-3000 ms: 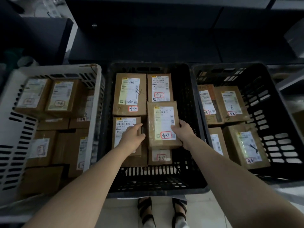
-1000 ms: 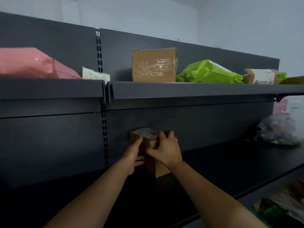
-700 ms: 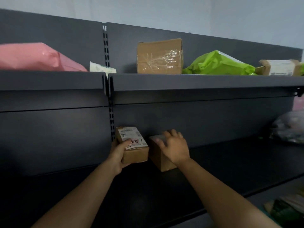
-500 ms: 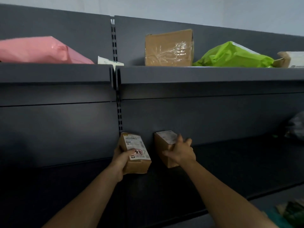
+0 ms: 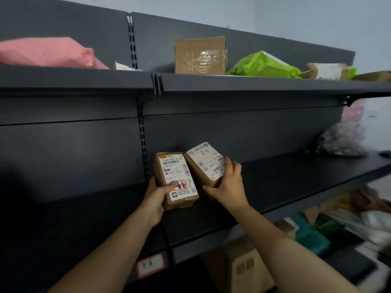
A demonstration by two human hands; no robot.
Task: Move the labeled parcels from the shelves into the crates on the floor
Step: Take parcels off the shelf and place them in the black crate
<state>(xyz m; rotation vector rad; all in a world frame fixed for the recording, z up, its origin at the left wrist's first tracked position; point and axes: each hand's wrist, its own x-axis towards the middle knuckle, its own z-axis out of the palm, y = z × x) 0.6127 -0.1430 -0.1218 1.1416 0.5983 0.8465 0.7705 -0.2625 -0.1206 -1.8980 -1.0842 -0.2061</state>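
I hold two small brown labeled parcels in front of the dark middle shelf. My left hand grips the left parcel from below, thumb across its white label with red-boxed writing. My right hand grips the right parcel, which is tilted so its white label faces me. The two parcels touch at their upper corners. No crates are in view.
The top shelf carries a pink bag, a taped cardboard box, a green bag and a small labeled box. A clear bag lies far right on the middle shelf. Boxes and bags sit below; a tag marks the shelf edge.
Three seconds ago my hands set a parcel in the middle crate. Since then they took two parcels from the middle shelf; the right one has just been lifted and tilted label-up.
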